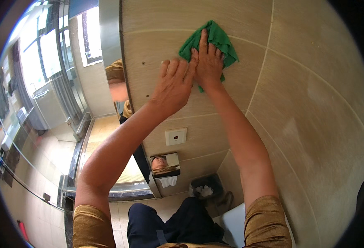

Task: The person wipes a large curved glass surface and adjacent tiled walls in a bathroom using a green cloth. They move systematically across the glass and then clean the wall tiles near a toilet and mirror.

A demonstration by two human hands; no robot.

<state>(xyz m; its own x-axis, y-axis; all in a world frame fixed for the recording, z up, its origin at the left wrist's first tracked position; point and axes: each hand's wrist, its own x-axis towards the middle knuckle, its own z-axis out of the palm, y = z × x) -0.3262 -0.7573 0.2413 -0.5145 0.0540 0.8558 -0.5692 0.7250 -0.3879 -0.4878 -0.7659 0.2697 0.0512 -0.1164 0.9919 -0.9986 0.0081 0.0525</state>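
A green cloth [223, 41] lies bunched and folded against the beige tiled wall [240, 16]. My right hand [209, 66] presses it to the tile, index finger stretched up over the fabric and the other fingers bent into it. Close beside it on the left, my left hand [172, 84] rests at the wall with its fingers apart and slightly bent. The tip of its index finger meets my right hand near the thumb. No object shows in the left hand.
Below the hands are a square white wall plate [176, 136] and a shiny paper holder [165, 162] with white paper hanging. A dark bin [206, 188] stands in the corner by a white fixture [233, 223]. At left are a mirror edge [115, 70] and glass panels [28, 140].
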